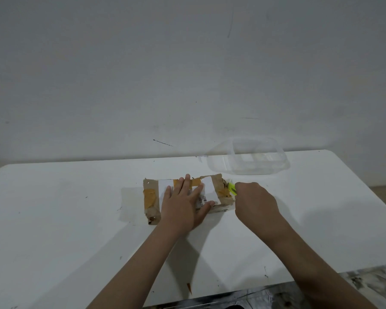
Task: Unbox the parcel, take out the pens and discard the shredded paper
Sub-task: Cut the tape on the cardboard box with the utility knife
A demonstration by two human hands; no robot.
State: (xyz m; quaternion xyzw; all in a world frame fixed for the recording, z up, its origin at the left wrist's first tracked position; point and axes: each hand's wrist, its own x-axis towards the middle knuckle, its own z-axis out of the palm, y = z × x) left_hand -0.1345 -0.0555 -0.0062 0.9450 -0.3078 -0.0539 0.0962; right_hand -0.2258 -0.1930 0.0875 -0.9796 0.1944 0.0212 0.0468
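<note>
On the white table (54,219) lies the taped parcel (152,197), unopened. Atop it, the left hand (183,204) presses flat, fingers spread. At its right end, the right hand (255,202) grips a green cutter (231,188). Pens, shredded paper: unseen, everything remains.

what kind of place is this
Probably a plain room at home or a small workspace, not a warehouse: a white table stands against a bare scuffed wall, bearing only a taped cardboard parcel and a clear plastic container.
</note>
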